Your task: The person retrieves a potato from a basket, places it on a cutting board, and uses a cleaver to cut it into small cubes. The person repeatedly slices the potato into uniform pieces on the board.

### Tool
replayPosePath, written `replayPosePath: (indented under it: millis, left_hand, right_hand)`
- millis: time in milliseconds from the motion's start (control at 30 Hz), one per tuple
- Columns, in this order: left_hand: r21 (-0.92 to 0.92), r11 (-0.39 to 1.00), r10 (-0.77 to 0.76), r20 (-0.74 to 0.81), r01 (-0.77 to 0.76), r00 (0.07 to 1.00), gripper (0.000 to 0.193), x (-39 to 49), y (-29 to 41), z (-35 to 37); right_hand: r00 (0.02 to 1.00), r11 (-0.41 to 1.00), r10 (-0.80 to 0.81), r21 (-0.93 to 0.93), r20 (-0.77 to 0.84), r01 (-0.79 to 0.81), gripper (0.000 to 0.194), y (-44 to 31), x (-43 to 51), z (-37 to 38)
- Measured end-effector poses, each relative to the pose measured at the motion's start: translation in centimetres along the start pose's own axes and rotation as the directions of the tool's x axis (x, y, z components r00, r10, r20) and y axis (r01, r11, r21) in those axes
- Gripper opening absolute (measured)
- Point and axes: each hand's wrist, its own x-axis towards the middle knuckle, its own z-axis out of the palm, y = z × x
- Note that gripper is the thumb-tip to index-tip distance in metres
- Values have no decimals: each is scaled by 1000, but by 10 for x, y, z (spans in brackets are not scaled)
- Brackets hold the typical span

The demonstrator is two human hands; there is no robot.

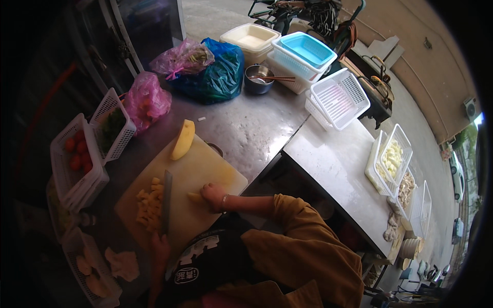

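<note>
In the head view my left hand (160,245) grips the handle end of a kitchen knife (166,200). Its long blade points away from me, along the right side of a heap of yellow diced vegetable (149,206). My right hand (213,196), with a bracelet at the wrist, is closed over a yellow vegetable piece (195,197); only one end of it shows. Both hands are over a pale cutting board (221,165). At the board's far edge lies a larger peeled yellow piece (183,140), whose exact kind I cannot tell.
White baskets with tomatoes (78,152) and leafy greens (111,129) stand left on the metal table (246,119). Plastic bags (215,73), a metal bowl (259,79) with chopsticks and stacked baskets (304,54) are behind. Right, a second counter (331,165) bears filled baskets (391,159). A cloth (122,263) lies near left.
</note>
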Motion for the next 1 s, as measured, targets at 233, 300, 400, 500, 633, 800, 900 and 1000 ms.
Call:
replayPosePath:
  millis: [233,300,400,500,633,800,900,1000]
  left_hand:
    - [-68,993,-89,39,92,995,20,3,2,-4]
    - [-3,997,-73,16,73,997,20,0,4,-5]
    - [99,990,-113,81,105,990,21,2,9,-13]
    - [79,990,-129,129,119,983,23,3,14,-16]
    - [44,992,-119,127,114,985,25,3,15,-12]
    - [-2,998,-62,107,62,992,24,-2,13,-6]
    - [-39,999,-22,99,26,995,23,-5,10,-2]
    - [-69,998,16,77,-11,997,25,-7,2,5]
  right_hand:
    - [946,969,237,120,-221,-214,38,-34,-22,35]
    - [946,972,223,131,-234,-197,32,-35,-30,37]
    - [952,957,256,181,-169,-225,31,-32,-37,33]
    - [950,939,290,227,-114,-260,29,-32,-37,29]
    - [932,888,363,311,-21,-339,30,-38,-31,21]
    - [942,755,330,617,-66,-222,38,-25,-26,-4]
    - [963,743,270,640,-17,-197,46,-7,-26,-16]
    - [994,782,98,621,-41,-51,42,7,-25,-19]
